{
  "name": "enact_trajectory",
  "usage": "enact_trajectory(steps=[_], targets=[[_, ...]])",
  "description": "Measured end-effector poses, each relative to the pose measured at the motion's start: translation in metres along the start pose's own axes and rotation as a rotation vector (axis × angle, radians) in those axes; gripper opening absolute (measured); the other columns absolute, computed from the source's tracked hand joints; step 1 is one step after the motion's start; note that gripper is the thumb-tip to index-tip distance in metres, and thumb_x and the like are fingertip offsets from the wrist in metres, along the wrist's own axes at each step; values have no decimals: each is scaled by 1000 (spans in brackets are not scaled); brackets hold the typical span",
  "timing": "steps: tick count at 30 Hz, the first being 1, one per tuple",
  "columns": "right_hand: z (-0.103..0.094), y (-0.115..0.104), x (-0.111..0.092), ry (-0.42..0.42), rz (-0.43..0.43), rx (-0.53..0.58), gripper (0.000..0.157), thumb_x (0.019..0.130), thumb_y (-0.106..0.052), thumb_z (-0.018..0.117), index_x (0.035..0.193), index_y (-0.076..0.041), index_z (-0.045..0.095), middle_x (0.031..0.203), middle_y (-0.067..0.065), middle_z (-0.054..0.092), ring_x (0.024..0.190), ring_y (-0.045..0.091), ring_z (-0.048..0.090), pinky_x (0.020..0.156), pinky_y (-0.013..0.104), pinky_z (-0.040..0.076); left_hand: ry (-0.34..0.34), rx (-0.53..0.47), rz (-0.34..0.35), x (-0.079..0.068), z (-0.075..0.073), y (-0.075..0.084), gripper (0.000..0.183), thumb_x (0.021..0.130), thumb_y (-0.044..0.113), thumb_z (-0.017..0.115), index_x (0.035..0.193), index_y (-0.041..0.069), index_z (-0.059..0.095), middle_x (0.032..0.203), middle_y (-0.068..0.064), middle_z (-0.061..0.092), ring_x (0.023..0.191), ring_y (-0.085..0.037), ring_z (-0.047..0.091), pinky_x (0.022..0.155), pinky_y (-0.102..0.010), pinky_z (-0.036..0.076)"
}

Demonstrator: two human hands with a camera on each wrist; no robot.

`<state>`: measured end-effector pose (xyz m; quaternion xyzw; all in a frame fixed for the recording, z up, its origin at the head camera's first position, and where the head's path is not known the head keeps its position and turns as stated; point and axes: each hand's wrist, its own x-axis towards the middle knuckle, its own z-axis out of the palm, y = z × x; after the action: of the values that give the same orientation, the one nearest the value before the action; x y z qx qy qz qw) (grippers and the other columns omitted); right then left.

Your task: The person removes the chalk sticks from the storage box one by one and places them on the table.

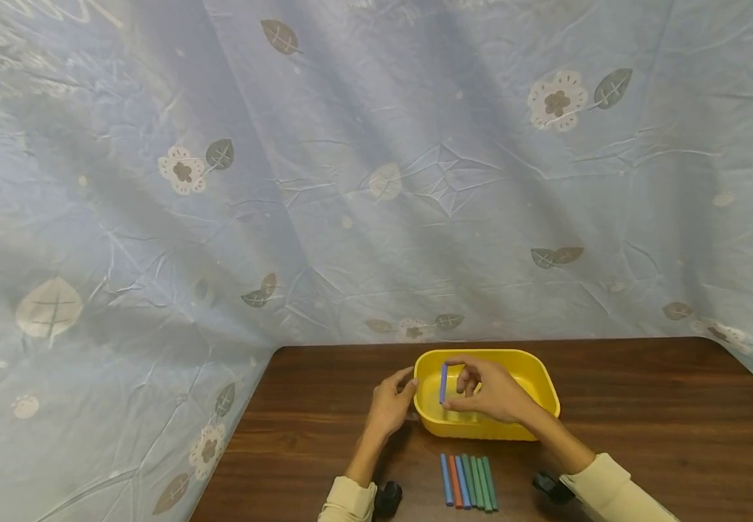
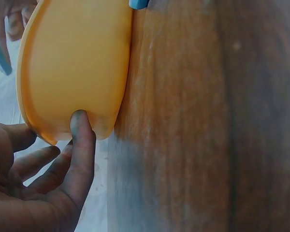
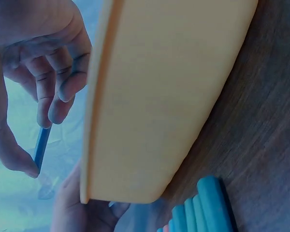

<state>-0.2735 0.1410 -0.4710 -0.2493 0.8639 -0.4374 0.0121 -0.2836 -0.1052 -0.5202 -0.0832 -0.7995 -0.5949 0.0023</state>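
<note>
A yellow plastic tub (image 1: pixel 487 431) stands on the table. My left hand (image 1: pixel 389 406) is at its left end; in the left wrist view the thumb (image 2: pixel 80 140) rests against the outer wall and another finger touches the rim. Above the tub's opening, my right hand (image 1: pixel 490 391) pinches a blue chalk stick (image 1: pixel 443 383) by its two ends, between thumb and fingertip. The stick is upright in the head view, and the other right fingers are curled back. In front of the tub, several chalk sticks (image 1: pixel 470 482) in blue, red and green lie side by side in a row.
The dark wooden table (image 1: pixel 644 420) runs back to a pale blue patterned cloth (image 1: pixel 416 181) behind it and at the left. Black wrist devices sit by both cream sleeves (image 1: pixel 611 486). The chalk row lies between the two forearms.
</note>
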Motion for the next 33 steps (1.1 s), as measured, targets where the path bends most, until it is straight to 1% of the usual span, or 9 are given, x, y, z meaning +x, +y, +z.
enact_trajectory(steps=[7,14,17,19,24,30,33], targets=[[-3,-10,-16,-9,-26,45,74,87,-42,90,147,-8,61,92,-2,68,77,10,65,65,25,60,-6,5,3,0,0,1,47,109,21,63,151,1,59,120,-32,74,67,-31,78,61,-44,70],[-5,-18,-34,-1,-39,27,70,87,-41,91,143,-10,63,91,-4,68,77,6,64,64,23,60,-4,2,-2,1,0,0,46,110,21,62,152,2,59,124,-32,73,67,-27,77,60,-43,70],[-7,-21,-42,11,-51,23,69,87,-40,91,142,-8,63,91,-2,69,76,5,63,64,22,59,-3,5,-2,1,0,0,46,110,21,62,151,2,59,126,-32,73,67,-28,77,60,-44,70],[-9,-22,-48,16,-56,21,69,86,-39,91,141,-8,63,91,-1,69,76,4,63,63,21,58,0,13,0,1,0,0,46,110,20,62,151,1,59,127,-32,73,71,-29,78,61,-44,70],[-13,-22,-62,5,-64,31,69,87,-37,91,142,-8,62,92,1,68,77,6,63,61,20,55,5,48,8,1,0,1,47,110,21,61,151,0,59,128,-31,72,79,-28,79,62,-40,70],[-15,-17,-79,-12,-45,26,68,87,-39,90,142,-9,62,92,2,69,77,3,62,62,22,56,3,44,8,1,0,1,46,110,20,61,151,1,59,127,-32,72,72,-23,78,60,-40,70],[-16,-15,-89,-26,-39,39,67,88,-37,90,143,-9,62,93,3,68,77,3,61,61,22,55,0,39,7,1,1,1,46,110,20,60,152,0,58,128,-32,72,73,-23,78,60,-39,70]])
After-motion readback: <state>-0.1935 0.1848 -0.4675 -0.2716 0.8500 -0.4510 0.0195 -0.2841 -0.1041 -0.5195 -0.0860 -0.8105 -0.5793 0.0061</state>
